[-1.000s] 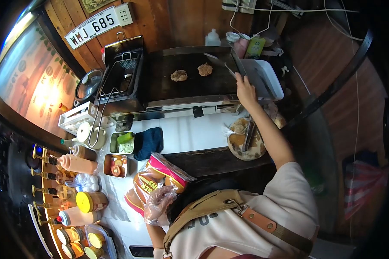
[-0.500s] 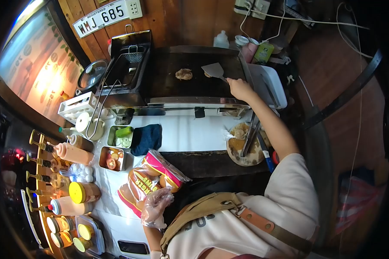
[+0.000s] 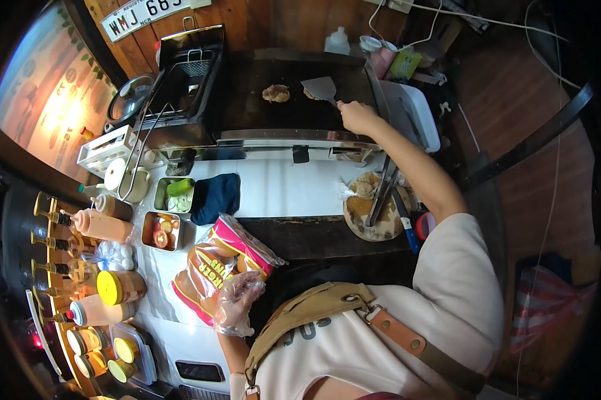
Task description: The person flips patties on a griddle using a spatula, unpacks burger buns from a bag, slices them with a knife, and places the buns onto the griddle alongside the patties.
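My right hand (image 3: 359, 119) is closed around the handle of a metal spatula (image 3: 320, 88). The blade lies over a patty (image 3: 308, 94) on the dark griddle (image 3: 247, 117), hiding most of it. Left of the blade, a second browned patty (image 3: 276, 93) sits uncovered on the hot plate. My left hand (image 3: 239, 300), in a clear plastic glove, is low at the near edge of a bag of burger buns (image 3: 210, 270). The crumpled glove hides how its fingers are set, and whether it grips the bag I cannot tell.
Left of the buns stand tins of tomatoes (image 3: 162, 230) and cucumber (image 3: 175, 193), beside a dark cloth (image 3: 215, 198). Sauce bottles (image 3: 102, 225) and jars line the left side. Tongs (image 3: 382, 193) and a knife (image 3: 407, 223) lie by a round board (image 3: 360, 223). A phone (image 3: 200, 371) lies nearby.
The view has shifted, so everything sits a little higher and further left. The spatula stays over the right patty, and the gloved left hand stays by the bun bag.
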`<action>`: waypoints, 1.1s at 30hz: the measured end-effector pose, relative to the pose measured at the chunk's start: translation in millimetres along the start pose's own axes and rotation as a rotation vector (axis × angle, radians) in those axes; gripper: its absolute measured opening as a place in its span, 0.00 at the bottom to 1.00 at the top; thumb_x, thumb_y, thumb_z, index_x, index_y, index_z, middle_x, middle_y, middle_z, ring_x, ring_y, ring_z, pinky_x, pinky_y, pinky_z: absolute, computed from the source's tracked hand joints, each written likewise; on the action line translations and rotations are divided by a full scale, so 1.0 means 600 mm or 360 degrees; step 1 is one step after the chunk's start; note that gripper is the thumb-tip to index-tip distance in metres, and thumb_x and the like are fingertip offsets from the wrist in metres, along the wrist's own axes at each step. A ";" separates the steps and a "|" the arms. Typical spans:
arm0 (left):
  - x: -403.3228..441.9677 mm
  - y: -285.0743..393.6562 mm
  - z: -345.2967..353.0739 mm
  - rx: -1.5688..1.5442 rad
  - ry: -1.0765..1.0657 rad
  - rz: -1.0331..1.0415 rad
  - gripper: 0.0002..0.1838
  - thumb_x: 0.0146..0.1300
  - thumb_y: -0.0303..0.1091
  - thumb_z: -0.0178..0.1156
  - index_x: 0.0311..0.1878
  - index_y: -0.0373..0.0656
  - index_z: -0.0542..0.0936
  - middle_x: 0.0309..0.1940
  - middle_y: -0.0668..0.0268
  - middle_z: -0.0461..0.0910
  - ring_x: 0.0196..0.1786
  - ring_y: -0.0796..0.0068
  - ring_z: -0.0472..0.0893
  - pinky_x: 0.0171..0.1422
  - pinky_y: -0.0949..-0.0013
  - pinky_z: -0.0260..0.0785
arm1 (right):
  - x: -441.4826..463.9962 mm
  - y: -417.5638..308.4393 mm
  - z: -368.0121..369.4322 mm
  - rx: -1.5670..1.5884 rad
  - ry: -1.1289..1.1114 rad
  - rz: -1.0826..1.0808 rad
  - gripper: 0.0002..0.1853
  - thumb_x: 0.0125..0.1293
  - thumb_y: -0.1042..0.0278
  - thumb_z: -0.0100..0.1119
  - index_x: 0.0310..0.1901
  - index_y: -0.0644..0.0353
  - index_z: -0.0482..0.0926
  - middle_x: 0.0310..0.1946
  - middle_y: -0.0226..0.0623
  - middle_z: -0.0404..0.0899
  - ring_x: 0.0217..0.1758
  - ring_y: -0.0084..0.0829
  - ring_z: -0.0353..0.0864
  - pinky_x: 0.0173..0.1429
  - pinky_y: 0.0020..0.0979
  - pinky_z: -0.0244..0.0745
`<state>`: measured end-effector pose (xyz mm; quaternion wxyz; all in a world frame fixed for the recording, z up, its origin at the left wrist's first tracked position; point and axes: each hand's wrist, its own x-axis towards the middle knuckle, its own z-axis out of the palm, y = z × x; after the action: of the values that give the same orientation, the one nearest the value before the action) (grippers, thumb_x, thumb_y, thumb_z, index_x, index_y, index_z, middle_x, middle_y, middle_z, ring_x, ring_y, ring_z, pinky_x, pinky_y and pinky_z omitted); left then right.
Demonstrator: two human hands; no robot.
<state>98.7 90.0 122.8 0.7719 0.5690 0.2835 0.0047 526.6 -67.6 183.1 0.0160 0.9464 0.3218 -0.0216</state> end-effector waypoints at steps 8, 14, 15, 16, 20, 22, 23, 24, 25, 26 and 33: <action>-0.032 -0.009 -0.014 0.0064 0.0063 0.0091 0.15 0.56 0.22 0.57 0.48 0.34 0.73 0.40 0.61 0.76 0.42 0.72 0.78 0.48 0.71 0.73 | 0.044 0.111 0.044 0.0741 0.0328 -0.0154 0.16 0.64 0.69 0.44 0.50 0.66 0.73 0.45 0.52 0.76 0.50 0.46 0.74 0.56 0.36 0.65; -0.040 -0.020 -0.019 0.0030 0.0067 0.0135 0.14 0.56 0.20 0.56 0.48 0.33 0.73 0.40 0.60 0.76 0.42 0.73 0.77 0.48 0.71 0.73 | 0.016 0.093 -0.023 0.1448 0.0050 0.0335 0.19 0.68 0.63 0.41 0.60 0.54 0.66 0.14 0.21 0.56 0.10 0.12 0.48 0.13 0.18 0.41; -0.041 -0.021 -0.019 0.0029 0.0066 0.0114 0.14 0.56 0.20 0.56 0.48 0.33 0.73 0.39 0.61 0.77 0.42 0.73 0.77 0.48 0.72 0.73 | 0.016 0.097 -0.029 0.1310 0.0175 0.0239 0.18 0.67 0.65 0.42 0.57 0.56 0.69 0.18 0.29 0.69 0.15 0.19 0.63 0.19 0.23 0.59; -0.042 -0.023 -0.019 0.0029 0.0064 0.0093 0.15 0.57 0.21 0.55 0.48 0.33 0.73 0.39 0.61 0.77 0.41 0.73 0.77 0.47 0.72 0.72 | 0.024 0.108 -0.021 0.1311 0.0175 0.0238 0.18 0.67 0.65 0.42 0.57 0.56 0.69 0.18 0.29 0.69 0.15 0.19 0.63 0.19 0.23 0.59; -0.041 -0.023 -0.026 0.0072 0.0030 0.0104 0.15 0.57 0.21 0.55 0.49 0.33 0.73 0.38 0.62 0.77 0.41 0.75 0.77 0.47 0.74 0.72 | 0.022 0.103 -0.021 0.0786 0.0458 -0.0263 0.16 0.63 0.67 0.46 0.51 0.60 0.74 0.37 0.47 0.78 0.39 0.38 0.77 0.45 0.32 0.70; -0.043 -0.015 -0.025 0.0092 0.0037 0.0116 0.16 0.57 0.21 0.54 0.50 0.33 0.73 0.37 0.63 0.77 0.39 0.76 0.77 0.46 0.75 0.71 | -0.014 0.061 -0.057 0.0764 0.0324 -0.0270 0.16 0.61 0.67 0.47 0.49 0.61 0.75 0.42 0.53 0.76 0.48 0.46 0.76 0.53 0.36 0.69; -0.040 -0.017 -0.029 0.0090 0.0044 0.0118 0.16 0.57 0.21 0.54 0.50 0.33 0.73 0.37 0.63 0.77 0.39 0.76 0.77 0.46 0.75 0.71 | -0.035 0.038 -0.076 0.0683 0.0180 -0.0215 0.16 0.61 0.66 0.47 0.49 0.60 0.76 0.43 0.52 0.76 0.48 0.46 0.76 0.54 0.36 0.68; -0.036 -0.023 -0.035 0.0091 0.0008 0.0129 0.15 0.57 0.21 0.54 0.50 0.33 0.73 0.36 0.64 0.77 0.39 0.77 0.77 0.45 0.76 0.71 | -0.051 0.018 -0.087 0.0600 0.0036 -0.0158 0.16 0.60 0.66 0.48 0.48 0.59 0.76 0.43 0.51 0.76 0.48 0.47 0.75 0.55 0.36 0.68; -0.034 -0.026 -0.039 0.0094 -0.0029 0.0139 0.15 0.57 0.21 0.53 0.50 0.33 0.73 0.35 0.64 0.77 0.38 0.78 0.77 0.44 0.76 0.71 | -0.058 0.003 -0.091 0.0553 -0.0044 -0.0202 0.16 0.59 0.65 0.49 0.48 0.57 0.77 0.43 0.50 0.76 0.48 0.47 0.75 0.54 0.37 0.69; -0.033 -0.026 -0.040 0.0094 -0.0026 0.0138 0.15 0.57 0.21 0.53 0.50 0.33 0.73 0.35 0.64 0.77 0.38 0.78 0.77 0.44 0.76 0.71 | -0.055 -0.011 -0.082 0.0501 -0.0144 -0.0236 0.15 0.60 0.67 0.49 0.48 0.59 0.77 0.45 0.50 0.75 0.50 0.45 0.75 0.54 0.35 0.68; -0.027 -0.011 -0.032 0.0082 0.0072 0.0128 0.15 0.57 0.20 0.53 0.50 0.34 0.73 0.34 0.66 0.76 0.36 0.80 0.76 0.42 0.78 0.70 | 0.122 -0.101 0.078 0.0950 0.0227 -0.0025 0.15 0.59 0.66 0.49 0.47 0.60 0.76 0.41 0.49 0.77 0.47 0.46 0.76 0.52 0.38 0.69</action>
<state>74.3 99.3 120.0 0.7497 0.5992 0.2778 0.0411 545.9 22.9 131.4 -0.2854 0.9060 0.3087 -0.0487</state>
